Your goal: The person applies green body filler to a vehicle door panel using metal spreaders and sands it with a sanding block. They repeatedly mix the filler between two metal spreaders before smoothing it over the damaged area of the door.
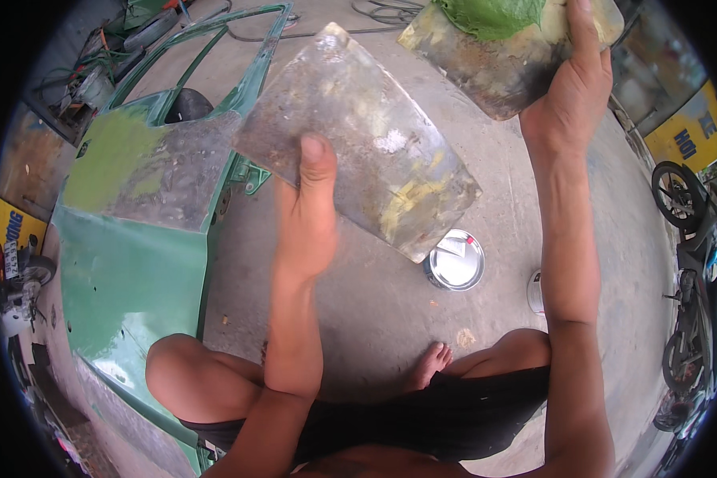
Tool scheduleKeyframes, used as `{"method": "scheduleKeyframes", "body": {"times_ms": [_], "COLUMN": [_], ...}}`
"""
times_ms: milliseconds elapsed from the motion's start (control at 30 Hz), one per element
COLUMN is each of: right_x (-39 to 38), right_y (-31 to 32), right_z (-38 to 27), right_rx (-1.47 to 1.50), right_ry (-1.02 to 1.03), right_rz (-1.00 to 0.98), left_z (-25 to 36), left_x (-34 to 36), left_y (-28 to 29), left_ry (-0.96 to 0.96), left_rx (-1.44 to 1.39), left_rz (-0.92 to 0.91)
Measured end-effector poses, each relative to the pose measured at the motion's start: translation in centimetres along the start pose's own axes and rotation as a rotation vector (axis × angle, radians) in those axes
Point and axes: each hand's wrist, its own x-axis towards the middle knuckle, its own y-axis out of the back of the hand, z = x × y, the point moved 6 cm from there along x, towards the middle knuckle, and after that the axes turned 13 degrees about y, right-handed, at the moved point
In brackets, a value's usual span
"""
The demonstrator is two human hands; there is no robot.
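Observation:
My left hand [307,215] is closed on a flat, smeared putty board [358,135], with the thumb on top and the fingers hidden beneath. In my right hand [570,103], raised at the upper right, is a second stained putty board [490,76]. A mound of bright green putty [498,14] sits on that one. The two boards are apart, tilted toward each other. To my left lies a green car door [135,263] with an open window frame. Light green putty [107,163] and a grey sanded patch [183,171] cover part of its panel.
A round metal can [458,267] stands on the concrete floor [374,319] below the left board. Another can [536,292] is partly behind my right forearm. Motorbikes [689,303] and a yellow sign [687,131] line the right side. A hose [327,33] and clutter lie at the back.

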Motion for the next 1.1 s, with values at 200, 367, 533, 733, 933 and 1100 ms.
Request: {"method": "scheduleKeyframes", "body": {"times_ms": [200,367,533,733,933,1100], "right_x": [-4.6,-4.8,-11.4,-6.6,-7.2,-4.3], "right_y": [-0.9,-2.0,-5.1,-4.5,-5.1,-5.8], "right_z": [0.4,1.3,-0.8,0.4,0.1,-1.6], "right_rx": [-0.259,-0.609,-0.531,-0.49,-0.36,-0.339], "right_ry": [-0.127,-0.201,0.453,0.225,0.307,0.674], "right_rz": [-0.349,-1.085,-1.101,-0.983,-1.06,-0.872], "left_z": [-0.7,0.0,-0.1,0.7,-0.4,0.6], "left_x": [1.4,2.4,0.4,0.6,0.7,1.7], "left_y": [2.1,5.0,3.6,3.4,5.0,1.7], "left_ry": [-0.028,-0.177,-0.347,-0.287,-0.396,-0.127], "left_rx": [-0.431,-0.275,0.144,0.26,0.046,-0.145], "left_rz": [0.241,0.424,0.655,0.678,0.703,0.407]}}
